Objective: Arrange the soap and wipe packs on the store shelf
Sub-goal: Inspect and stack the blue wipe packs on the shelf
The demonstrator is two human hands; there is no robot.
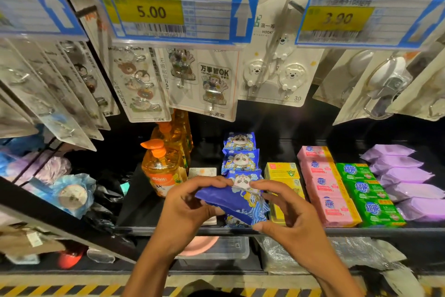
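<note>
Two hands, left hand (190,207) and right hand (286,210), curl their fingers, pinching the blue wipe pack (234,202).

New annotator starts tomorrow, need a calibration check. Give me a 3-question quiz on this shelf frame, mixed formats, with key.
1. True or false: the left hand and the right hand both hold the blue panda pack.
2. The bars just right of the pink soap bars are: A green, B blue, C orange.
3. Fill in: the price tag hanging above the orange pump bottle reads ___.

Key: 1 true; 2 A; 3 5.00
</note>
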